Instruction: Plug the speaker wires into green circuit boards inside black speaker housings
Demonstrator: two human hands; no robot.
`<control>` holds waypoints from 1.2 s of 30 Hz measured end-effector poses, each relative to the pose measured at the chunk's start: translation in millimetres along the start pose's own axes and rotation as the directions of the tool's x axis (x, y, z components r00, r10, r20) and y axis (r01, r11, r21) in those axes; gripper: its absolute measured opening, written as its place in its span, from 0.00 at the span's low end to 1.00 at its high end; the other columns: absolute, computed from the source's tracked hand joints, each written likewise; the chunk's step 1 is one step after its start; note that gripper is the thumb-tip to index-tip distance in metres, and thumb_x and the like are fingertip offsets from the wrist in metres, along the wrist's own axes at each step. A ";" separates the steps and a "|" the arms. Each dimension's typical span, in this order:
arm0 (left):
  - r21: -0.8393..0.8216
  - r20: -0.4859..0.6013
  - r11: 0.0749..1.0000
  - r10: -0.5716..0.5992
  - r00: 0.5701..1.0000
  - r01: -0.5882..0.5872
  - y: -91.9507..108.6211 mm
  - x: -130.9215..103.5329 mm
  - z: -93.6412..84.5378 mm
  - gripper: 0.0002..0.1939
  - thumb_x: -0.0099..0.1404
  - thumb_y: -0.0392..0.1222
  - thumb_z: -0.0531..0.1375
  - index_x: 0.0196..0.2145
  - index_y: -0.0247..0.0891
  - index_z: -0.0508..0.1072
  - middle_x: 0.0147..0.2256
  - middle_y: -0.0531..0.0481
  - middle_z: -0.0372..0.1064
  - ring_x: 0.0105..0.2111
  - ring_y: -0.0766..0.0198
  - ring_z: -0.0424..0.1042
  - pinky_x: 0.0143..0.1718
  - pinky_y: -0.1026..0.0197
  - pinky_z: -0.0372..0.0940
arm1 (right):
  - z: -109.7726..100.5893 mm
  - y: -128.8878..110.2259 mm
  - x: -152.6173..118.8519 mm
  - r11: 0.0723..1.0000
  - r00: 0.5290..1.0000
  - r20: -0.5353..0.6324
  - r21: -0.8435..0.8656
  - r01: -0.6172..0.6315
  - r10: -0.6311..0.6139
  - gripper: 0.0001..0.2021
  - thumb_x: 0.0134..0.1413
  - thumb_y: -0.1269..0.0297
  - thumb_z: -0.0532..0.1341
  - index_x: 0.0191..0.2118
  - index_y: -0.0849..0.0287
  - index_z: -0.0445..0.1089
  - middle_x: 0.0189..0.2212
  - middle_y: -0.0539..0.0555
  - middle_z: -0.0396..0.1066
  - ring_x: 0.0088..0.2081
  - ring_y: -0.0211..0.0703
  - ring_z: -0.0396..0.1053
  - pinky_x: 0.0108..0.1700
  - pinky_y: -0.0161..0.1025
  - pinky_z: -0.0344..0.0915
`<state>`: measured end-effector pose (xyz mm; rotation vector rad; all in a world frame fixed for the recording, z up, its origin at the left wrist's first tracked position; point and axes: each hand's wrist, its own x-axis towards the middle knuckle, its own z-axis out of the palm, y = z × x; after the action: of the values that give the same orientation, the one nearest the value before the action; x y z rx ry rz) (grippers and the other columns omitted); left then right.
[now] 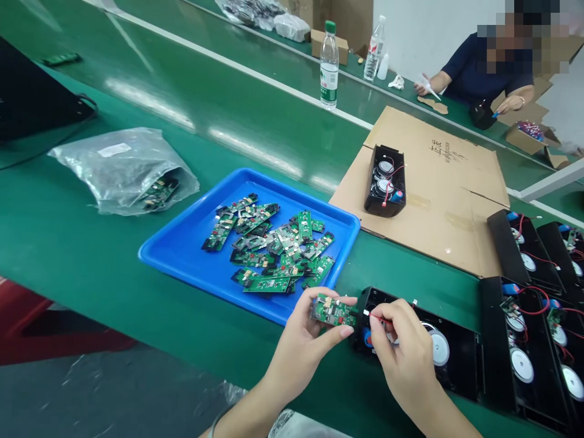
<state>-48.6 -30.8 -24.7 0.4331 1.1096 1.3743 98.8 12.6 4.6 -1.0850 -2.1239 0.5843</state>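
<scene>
A small green circuit board [332, 310] lies between the thumb and fingers of my left hand [308, 340]. My right hand [404, 344] pinches a thin red wire with a white plug [367, 312] at its end, close to the board's right edge. Whether plug and board touch, I cannot tell. Beneath both hands is an open black speaker box [460, 340] with a round white speaker [438, 348] and a blue part showing; my right hand covers some of it. Behind my left hand, a blue tray [177, 267] holds several more circuit boards [283, 240].
More open speaker boxes [504, 356] stand at the right. Another [385, 188] sits on flattened cardboard [433, 188]. A plastic bag [123, 176] with boards lies left of the tray. Bottles [329, 73] stand farther back. Across the bench a person [483, 73] handles a black box.
</scene>
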 end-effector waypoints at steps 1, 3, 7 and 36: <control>0.023 -0.012 0.999 0.030 0.999 -0.029 -1.2 -0.5 1.2 0.20 0.49 0.40 0.71 0.36 0.41 0.66 0.40 0.46 0.77 0.40 0.58 0.75 0.42 0.61 0.68 | -1.3 -1.6 0.5 0.999 1.000 0.008 0.028 -0.016 0.016 0.08 0.60 0.69 0.54 0.32 0.59 0.69 0.24 0.50 0.66 0.24 0.35 0.66 0.24 0.31 0.65; 0.029 -0.015 0.998 0.057 0.998 -0.057 -2.0 -0.6 4.1 0.17 0.51 0.42 0.70 0.35 0.41 0.67 0.44 0.44 0.76 0.45 0.54 0.74 0.43 0.59 0.69 | -6.6 -2.8 3.3 0.988 0.994 0.061 0.120 -0.093 0.086 0.08 0.60 0.68 0.56 0.32 0.59 0.71 0.23 0.49 0.66 0.22 0.34 0.65 0.23 0.30 0.63; -0.062 -0.031 0.997 -0.045 0.999 0.043 0.0 3.2 10.6 0.20 0.51 0.46 0.68 0.41 0.37 0.73 0.46 0.39 0.74 0.49 0.47 0.71 0.45 0.55 0.69 | -23.0 6.2 12.1 0.823 0.939 0.247 0.462 -0.332 0.240 0.10 0.59 0.63 0.57 0.34 0.56 0.76 0.23 0.50 0.69 0.22 0.34 0.66 0.24 0.31 0.64; 0.503 0.058 0.815 0.302 0.952 -0.289 -18.9 -18.7 5.5 0.13 0.57 0.40 0.64 0.41 0.48 0.79 0.45 0.51 0.75 0.44 0.48 0.75 0.51 0.53 0.66 | -2.7 8.0 1.1 0.858 0.903 0.120 -0.283 0.429 -0.412 0.13 0.60 0.79 0.50 0.33 0.71 0.72 0.21 0.55 0.65 0.26 0.42 0.57 0.25 0.39 0.57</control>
<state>-30.4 -50.1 -30.5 1.0130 1.4744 1.3408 104.5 18.2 1.6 -0.7179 -2.4561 0.0778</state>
